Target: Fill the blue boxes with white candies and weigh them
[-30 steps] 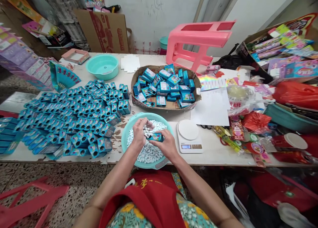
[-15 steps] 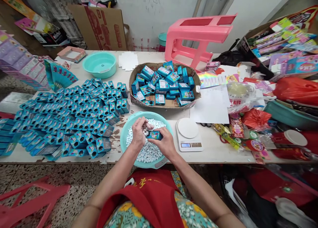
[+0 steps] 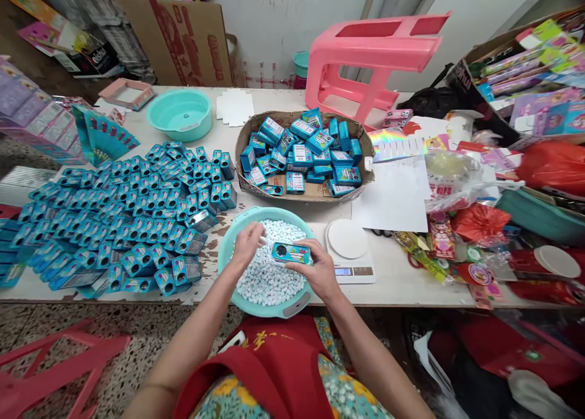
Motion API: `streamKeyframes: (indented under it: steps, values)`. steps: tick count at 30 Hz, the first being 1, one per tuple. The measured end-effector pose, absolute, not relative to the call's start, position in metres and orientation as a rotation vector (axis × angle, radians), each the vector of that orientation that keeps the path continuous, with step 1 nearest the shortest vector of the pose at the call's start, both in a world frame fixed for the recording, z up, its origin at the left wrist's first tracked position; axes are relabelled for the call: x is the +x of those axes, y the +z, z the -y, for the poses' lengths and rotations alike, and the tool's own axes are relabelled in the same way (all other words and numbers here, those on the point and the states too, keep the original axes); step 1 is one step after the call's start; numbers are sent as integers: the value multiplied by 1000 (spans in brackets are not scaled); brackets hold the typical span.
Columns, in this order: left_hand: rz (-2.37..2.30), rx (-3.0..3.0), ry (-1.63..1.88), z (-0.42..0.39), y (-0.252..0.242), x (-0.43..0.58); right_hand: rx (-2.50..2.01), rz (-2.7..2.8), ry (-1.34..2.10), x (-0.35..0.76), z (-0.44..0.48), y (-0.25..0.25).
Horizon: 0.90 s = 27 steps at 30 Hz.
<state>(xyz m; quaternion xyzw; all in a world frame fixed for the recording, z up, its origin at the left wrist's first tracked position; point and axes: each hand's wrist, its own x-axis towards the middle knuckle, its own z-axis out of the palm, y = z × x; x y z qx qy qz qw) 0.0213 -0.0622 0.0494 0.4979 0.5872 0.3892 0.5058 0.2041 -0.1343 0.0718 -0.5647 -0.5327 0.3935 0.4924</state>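
My right hand point(image 3: 319, 268) grips a small blue printed cardboard box point(image 3: 292, 254) by one end. The box lies on its side above the basin, and the dark round hole in its end panel shows. To its left, over the basin's left part, my left hand point(image 3: 248, 243) has its fingers curled in; what they hold, if anything, is hidden. Below both hands, small pale pellets like candies point(image 3: 267, 279) fill much of the turquoise basin point(image 3: 228, 224). Just right of the basin stands a white kitchen scale point(image 3: 347, 239).
Rows of blue boxes with round holes point(image 3: 137, 218) cover the table's left side. A cut-down carton point(image 3: 256, 195) behind the basin holds more boxes. Another turquoise basin point(image 3: 179, 116), an overturned pink stool point(image 3: 375, 47) and a white sheet point(image 3: 390, 193) lie around; packets clutter the right.
My left hand has moved left, away from the box. The box has shifted slightly right and turned, so its holed panel now faces up toward me.
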Motion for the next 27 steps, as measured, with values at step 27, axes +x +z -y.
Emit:
streamKeyframes:
  steps: [27]
  values:
    - [-1037,563,1233,90,78,60,-1615,1563,719,188,153,64]
